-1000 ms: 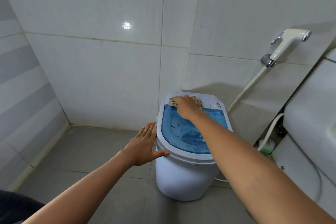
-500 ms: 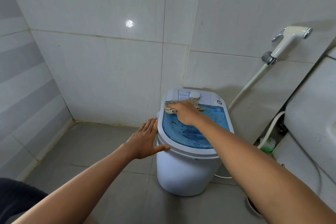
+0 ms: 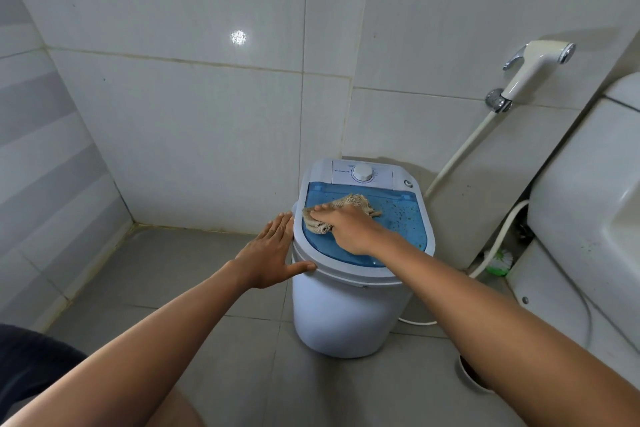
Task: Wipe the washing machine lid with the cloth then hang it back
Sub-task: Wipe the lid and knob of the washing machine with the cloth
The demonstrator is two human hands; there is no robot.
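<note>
A small white washing machine [image 3: 346, 315] stands on the floor in the corner. Its blue see-through lid [image 3: 401, 218] carries dark and green specks on its right half. A beige cloth [image 3: 353, 202] lies on the lid's left middle. My right hand [image 3: 346, 229] presses flat on the cloth, fingers pointing left. My left hand [image 3: 270, 256] rests open against the machine's left rim, thumb hooked on the front edge. A white dial [image 3: 362, 173] sits on the control panel behind the lid.
A white bidet sprayer [image 3: 533, 71] hangs on the right wall with its hose running down. A white toilet [image 3: 585, 218] fills the right side. A green-and-white brush [image 3: 498, 262] lies beside it. Grey tiled floor [image 3: 166, 274] lies to the left.
My right hand has dragged the cloth from the control panel at the back down onto the lid's left middle, uncovering the dial. The left hand has stayed on the rim.
</note>
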